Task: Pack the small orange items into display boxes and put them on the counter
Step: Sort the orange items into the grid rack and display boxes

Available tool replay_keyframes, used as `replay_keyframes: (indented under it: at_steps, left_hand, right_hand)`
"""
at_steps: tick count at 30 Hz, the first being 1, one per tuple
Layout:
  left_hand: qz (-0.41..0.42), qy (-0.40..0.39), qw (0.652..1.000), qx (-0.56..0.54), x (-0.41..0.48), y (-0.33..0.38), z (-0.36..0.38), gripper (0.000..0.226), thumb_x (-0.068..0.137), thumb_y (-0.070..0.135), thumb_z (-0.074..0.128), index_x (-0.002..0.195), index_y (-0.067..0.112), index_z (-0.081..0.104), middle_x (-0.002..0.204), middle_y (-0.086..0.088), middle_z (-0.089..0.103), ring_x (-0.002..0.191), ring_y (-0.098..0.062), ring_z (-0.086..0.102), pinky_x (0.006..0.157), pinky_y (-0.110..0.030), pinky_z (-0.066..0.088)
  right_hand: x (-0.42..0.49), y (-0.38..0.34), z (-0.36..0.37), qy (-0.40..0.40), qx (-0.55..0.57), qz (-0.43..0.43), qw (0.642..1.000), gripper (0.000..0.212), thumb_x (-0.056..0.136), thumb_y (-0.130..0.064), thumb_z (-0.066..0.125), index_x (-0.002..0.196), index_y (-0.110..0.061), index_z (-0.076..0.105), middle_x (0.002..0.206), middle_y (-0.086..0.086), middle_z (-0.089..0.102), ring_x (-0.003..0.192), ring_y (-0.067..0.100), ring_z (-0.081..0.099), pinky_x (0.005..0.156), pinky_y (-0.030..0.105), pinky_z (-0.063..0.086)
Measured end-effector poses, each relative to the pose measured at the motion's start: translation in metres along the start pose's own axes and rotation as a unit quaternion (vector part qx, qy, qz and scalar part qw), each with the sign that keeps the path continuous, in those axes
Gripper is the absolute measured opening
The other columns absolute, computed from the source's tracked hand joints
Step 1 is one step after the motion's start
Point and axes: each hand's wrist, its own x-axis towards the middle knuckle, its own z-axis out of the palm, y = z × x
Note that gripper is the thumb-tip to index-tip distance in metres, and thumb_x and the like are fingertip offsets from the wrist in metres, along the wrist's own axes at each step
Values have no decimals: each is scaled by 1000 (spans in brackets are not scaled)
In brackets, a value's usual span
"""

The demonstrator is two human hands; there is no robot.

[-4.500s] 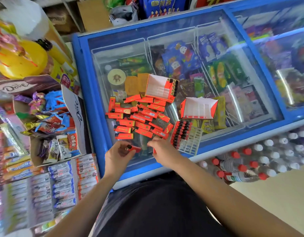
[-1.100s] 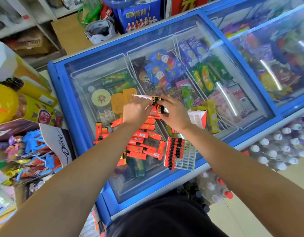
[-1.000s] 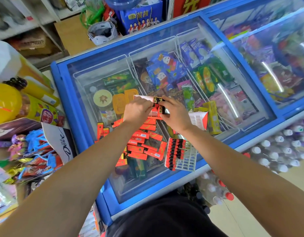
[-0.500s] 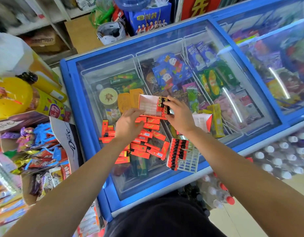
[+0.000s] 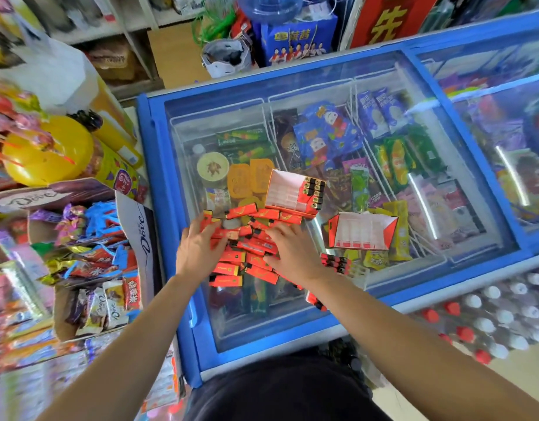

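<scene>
Now both hands have left the part-filled display box (image 5: 288, 194) and returned to the orange packets (image 5: 228, 270) heaped on the freezer lid (image 5: 262, 317): left hand (image 5: 198, 249) spread flat; right hand (image 5: 292, 249), grip unclear. Next batch pending; second display box (image 5: 362, 230) empty.

free freezer glass (image 5: 262, 317) nearside, display boxes (image 5: 288, 192) beyond

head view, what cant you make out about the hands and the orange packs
All in the head view:
1. Whether the left hand or right hand grips any of the packs: their backs hide the palms.
2. Print on the packs: too small and blurred.
3. Part of the tray: hidden by the right wrist.
</scene>
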Motion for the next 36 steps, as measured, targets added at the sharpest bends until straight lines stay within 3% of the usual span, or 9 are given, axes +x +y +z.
replay_keyframes:
  at_steps: [4, 9, 12, 17, 23, 27, 30, 33, 36]
  left_hand:
    - [13, 1, 1000, -24, -9, -13, 3, 49, 85, 38, 77, 130, 23, 65, 145, -10, 49, 124, -40, 51, 102, -55, 47]
    - [16, 38, 997, -68, -17, -17, -3, 46, 80, 24, 83, 124, 17, 71, 111, -4, 62, 106, -34, 57, 97, -46, 48]
    - [3, 27, 994, -102, -19, -18, -7, 41, 80, 21, 84, 119, 16, 73, 103, 0, 64, 100, -27, 61, 91, -41, 51]
    - [-60, -9, 979, -195, -26, -17, -14, 23, 79, 20, 85, 99, 24, 75, 94, 8, 70, 90, -13, 66, 89, -40, 56]
    - [-41, 0, 978, -205, -33, -7, -24, 15, 85, 16, 79, 96, 25, 75, 89, 11, 73, 86, -8, 68, 86, -34, 58]
    - [1, 40, 971, -235, -41, 5, -31, 25, 84, 10, 79, 93, 32, 72, 90, 14, 71, 84, -1, 67, 83, -24, 57]
    - [11, 64, 960, -271, -49, 16, -35, 21, 83, 9, 79, 97, 24, 75, 92, 9, 73, 83, -5, 69, 81, -24, 58]
    - [14, 69, 947, -313, -63, 37, -38, 22, 82, 9, 81, 100, 22, 76, 89, 8, 74, 80, -8, 70, 79, -21, 57]
    - [25, 54, 934, -352, -80, 62, -39, 23, 83, 9, 82, 101, 23, 77, 88, 9, 76, 77, -10, 70, 77, -20, 56]
  right_hand:
    - [10, -6, 15, -13, -66, 10, 998, 64, 86, -49, 67, 136, -15, 47, 132, 8, 50, 121, 30, 47, 102, 45, 45]
    - [18, -11, 20, -12, -84, 22, 996, 52, 92, -42, 63, 132, -14, 46, 124, 10, 52, 112, 30, 53, 85, 42, 55]
    - [21, -16, 24, -31, -65, 16, 997, 43, 96, -26, 60, 132, -9, 46, 126, 14, 51, 112, 31, 54, 80, 38, 55]
    - [22, -11, 32, -56, -14, 33, 998, 54, 93, -7, 63, 140, -8, 36, 132, 18, 46, 111, 35, 58, 87, 41, 54]
    - [16, -6, 20, -62, 90, 92, 990, 35, 101, -19, 52, 131, -3, 42, 106, 15, 65, 89, 32, 65, 71, 42, 53]
    - [-1, -8, 3, -46, 232, 149, 960, 26, 101, -21, 52, 123, -9, 47, 103, 6, 62, 85, 24, 63, 66, 35, 51]
    - [-26, -8, -15, -20, 358, 181, 916, 20, 98, -19, 59, 117, -13, 53, 106, 7, 64, 88, 25, 69, 77, 47, 59]
    - [-59, -6, -41, 17, 491, 201, 847, 20, 94, -11, 64, 112, -16, 58, 105, 10, 69, 83, 20, 74, 74, 42, 62]
    - [-89, 13, -59, 89, 511, 214, 828, 24, 90, -7, 68, 102, -28, 62, 99, 11, 70, 87, 28, 72, 81, 51, 59]
